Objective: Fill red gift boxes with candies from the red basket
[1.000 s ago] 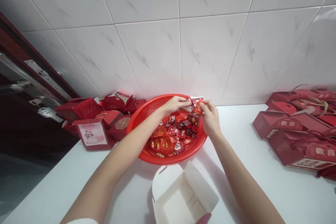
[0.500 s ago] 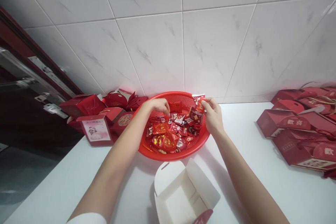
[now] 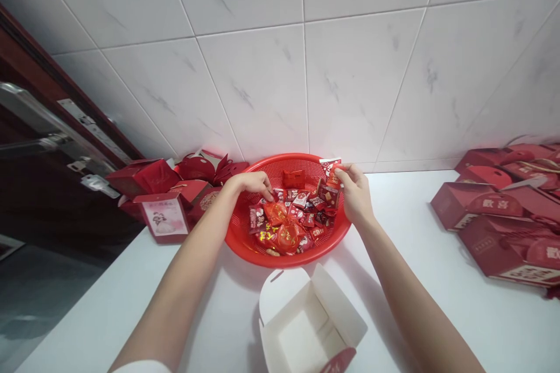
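A red plastic basket point(image 3: 249, 255) holds many wrapped candies point(image 3: 292, 214). Over its left part is my left hand point(image 3: 256, 185), fingers bent down and drawn together at the candies; whatever is between the fingertips is hidden. My right hand point(image 3: 356, 193), at the basket's right rim, pinches small red candy packets point(image 3: 331, 172) between thumb and fingers. One packet has a white edge sticking up. In front of the basket stands an open paper box point(image 3: 306, 332), white inside, its flaps spread and no contents visible in it.
Red gift boxes point(image 3: 149, 178) are piled left of the basket, one with a pink picture panel point(image 3: 164, 218). More red boxes point(image 3: 494, 210) stand at the right. A tiled wall point(image 3: 262, 87) rises behind the white table point(image 3: 402, 215). A dark door point(image 3: 39, 169) is at the left.
My left hand has moved a little left and down inside the basket, and candies there have shifted. My right hand stays at the right rim with its packets.
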Demonstrator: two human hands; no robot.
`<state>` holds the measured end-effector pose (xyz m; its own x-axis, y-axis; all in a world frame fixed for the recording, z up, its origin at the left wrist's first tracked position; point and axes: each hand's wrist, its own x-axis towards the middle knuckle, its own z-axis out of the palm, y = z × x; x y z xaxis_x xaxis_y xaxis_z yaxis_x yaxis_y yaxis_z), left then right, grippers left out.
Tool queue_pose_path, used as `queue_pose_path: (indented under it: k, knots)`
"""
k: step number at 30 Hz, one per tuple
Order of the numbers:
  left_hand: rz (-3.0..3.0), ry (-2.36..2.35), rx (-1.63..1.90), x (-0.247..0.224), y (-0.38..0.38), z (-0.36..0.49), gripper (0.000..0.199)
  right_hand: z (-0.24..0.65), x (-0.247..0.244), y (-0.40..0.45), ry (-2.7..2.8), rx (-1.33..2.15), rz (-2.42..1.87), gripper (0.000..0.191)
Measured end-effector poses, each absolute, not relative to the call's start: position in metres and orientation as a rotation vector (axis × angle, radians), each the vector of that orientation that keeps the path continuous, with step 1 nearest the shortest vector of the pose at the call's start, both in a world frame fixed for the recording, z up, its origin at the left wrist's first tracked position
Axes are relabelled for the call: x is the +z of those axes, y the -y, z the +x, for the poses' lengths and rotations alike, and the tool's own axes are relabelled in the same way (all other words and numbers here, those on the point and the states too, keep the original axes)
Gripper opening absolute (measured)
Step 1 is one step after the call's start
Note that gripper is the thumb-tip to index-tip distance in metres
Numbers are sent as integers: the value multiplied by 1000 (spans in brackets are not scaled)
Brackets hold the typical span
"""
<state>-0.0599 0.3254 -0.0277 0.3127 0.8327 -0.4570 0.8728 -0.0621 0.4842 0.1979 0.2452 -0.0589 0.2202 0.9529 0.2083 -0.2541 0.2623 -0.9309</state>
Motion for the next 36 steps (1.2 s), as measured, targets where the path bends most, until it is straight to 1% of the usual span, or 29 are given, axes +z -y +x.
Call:
queue_pose_path:
  k: [4, 7, 17, 23, 27, 31, 36]
  knots:
    - [1888, -1299, 341, -18, -318, -51, 30, 198, -59, -245, 967, 1022, -926, 22]
    - [1860, -1204, 462, -13, -311, -42, 31, 197, -58, -244, 959, 1028, -922, 22]
    - [1725, -1146, 555, -8, -300, -22, 35, 197, -55, -242, 1057, 1040, -909, 21]
    - [1765, -1083, 667, -5, -292, -9, 40, 198, -54, -242, 1097, 1065, -858, 21]
    - [1732, -1094, 796, -6, -284, 0, 43, 198, -55, -241, 1095, 1187, -778, 27]
    - [1531, -1084, 938, -2, -270, 9, 40, 194, -52, -235, 1100, 1360, -682, 32]
    - [1303, -1004, 949, 16, -234, 10, 37, 193, -30, -217, 1123, 1395, -643, 31]
